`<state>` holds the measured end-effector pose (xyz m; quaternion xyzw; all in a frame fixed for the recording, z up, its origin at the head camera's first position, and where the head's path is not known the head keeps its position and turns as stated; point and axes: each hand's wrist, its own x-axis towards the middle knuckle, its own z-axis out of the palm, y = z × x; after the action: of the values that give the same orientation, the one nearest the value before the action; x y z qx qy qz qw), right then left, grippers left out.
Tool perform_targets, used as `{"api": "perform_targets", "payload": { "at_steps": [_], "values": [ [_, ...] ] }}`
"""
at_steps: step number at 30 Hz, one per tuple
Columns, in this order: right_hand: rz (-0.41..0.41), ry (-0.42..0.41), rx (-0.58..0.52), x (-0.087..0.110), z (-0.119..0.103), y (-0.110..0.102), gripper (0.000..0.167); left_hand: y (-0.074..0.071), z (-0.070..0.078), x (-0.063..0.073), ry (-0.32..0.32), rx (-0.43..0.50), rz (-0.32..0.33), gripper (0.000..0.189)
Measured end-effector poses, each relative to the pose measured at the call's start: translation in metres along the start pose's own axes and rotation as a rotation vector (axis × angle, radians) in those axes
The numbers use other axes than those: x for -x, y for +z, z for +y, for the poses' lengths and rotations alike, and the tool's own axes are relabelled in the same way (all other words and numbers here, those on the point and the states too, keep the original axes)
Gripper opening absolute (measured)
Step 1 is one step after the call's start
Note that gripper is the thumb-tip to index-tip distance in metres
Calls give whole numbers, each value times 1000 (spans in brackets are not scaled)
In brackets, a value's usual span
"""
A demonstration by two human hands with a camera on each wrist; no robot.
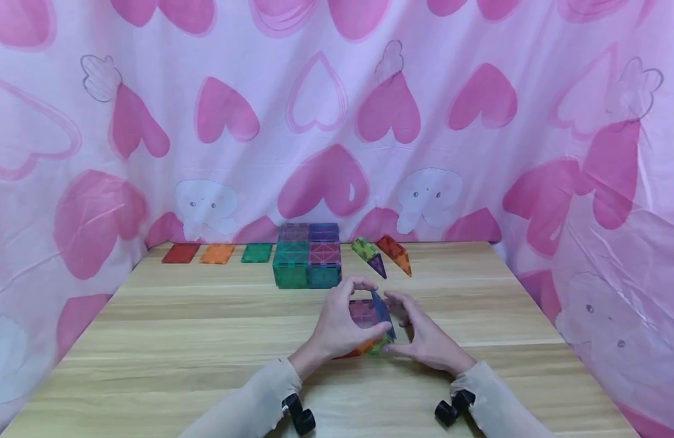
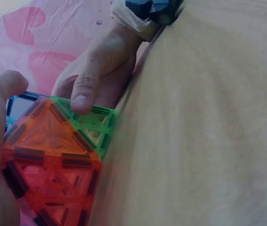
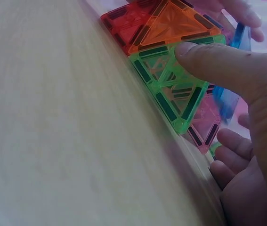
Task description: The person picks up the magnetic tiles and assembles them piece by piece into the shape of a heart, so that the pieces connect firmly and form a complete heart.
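My left hand (image 1: 339, 319) pinches a blue translucent magnetic tile (image 1: 383, 313), fingertips at its far top edge and thumb at its near end. The blue tile stands tilted at the right side of a small magnetic-tile build. Red (image 2: 53, 188), orange (image 2: 48, 132) and green (image 3: 164, 80) triangular tiles form the build's near side, with a pink tile (image 1: 361, 313) behind them. My right hand (image 1: 430, 340) curves around the build's right side. Its thumb presses on the green triangle's edge, and its other fingers bend behind, near the blue tile.
Behind the hands stands a block of green, blue, pink and purple tiles (image 1: 290, 277). Flat red (image 1: 180, 253), orange (image 1: 216, 253) and green (image 1: 256, 253) squares lie back left. Green-purple (image 1: 365, 250) and red-orange (image 1: 394, 249) pieces lie back right. Heart-print cloth (image 1: 326, 182) surrounds the wooden table (image 1: 178, 340).
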<state>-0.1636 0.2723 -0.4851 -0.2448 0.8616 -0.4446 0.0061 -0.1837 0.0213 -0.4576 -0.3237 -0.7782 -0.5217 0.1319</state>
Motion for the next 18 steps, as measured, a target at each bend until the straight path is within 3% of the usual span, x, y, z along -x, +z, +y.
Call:
{"api": "perform_targets", "payload": {
  "at_steps": [6,10,15,18],
  "values": [
    [-6,-17,16,-2,2,-1,90,2,3,0,-13,-134,-46,74],
    [1,-53,-4,-2,5,-3,82,1,4,1,-28,-172,-75,76],
    [-4,-56,-43,-2,6,-3,85,-7,-2,7,-54,-104,-92,87],
    [-13,-57,-49,-2,6,-2,86,-20,-12,18,-110,-38,-112,95]
  ]
}}
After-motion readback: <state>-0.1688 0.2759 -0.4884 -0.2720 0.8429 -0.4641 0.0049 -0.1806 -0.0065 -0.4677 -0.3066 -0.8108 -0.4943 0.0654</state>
